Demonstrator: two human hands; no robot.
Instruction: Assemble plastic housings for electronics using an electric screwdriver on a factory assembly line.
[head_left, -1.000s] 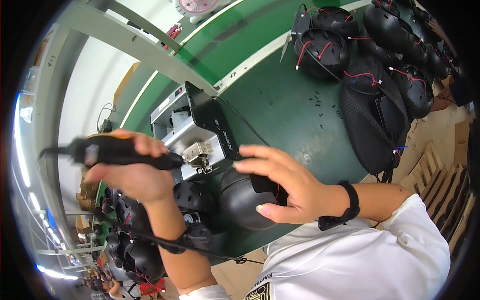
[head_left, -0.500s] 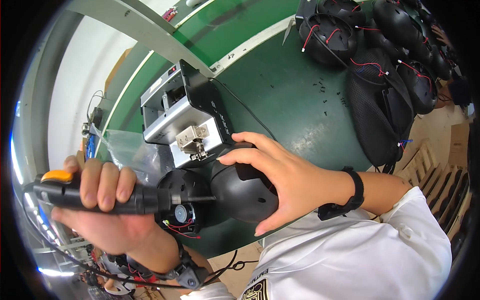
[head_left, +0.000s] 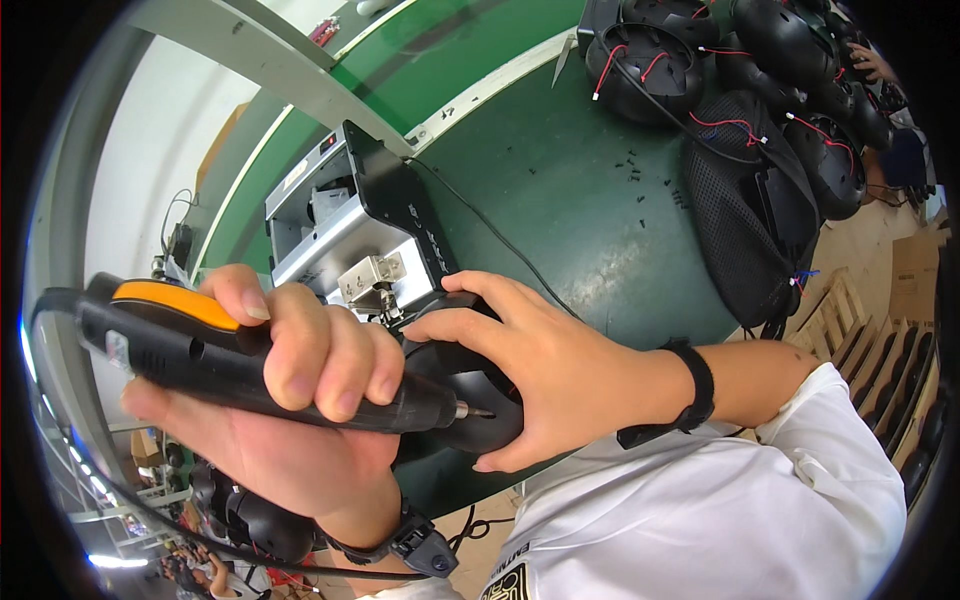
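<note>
Gripping an electric screwdriver (head_left: pixel 250 375), the left hand (head_left: pixel 290 400) should keep its bit square while the right hand (head_left: pixel 540 370) clamps the black housing (head_left: pixel 480 400) steady.

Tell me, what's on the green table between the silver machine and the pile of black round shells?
Mostly bare green table, seen in the head view. Between the silver machine and the black shells, only a thin black cable and some tiny black screws lie there.
</note>
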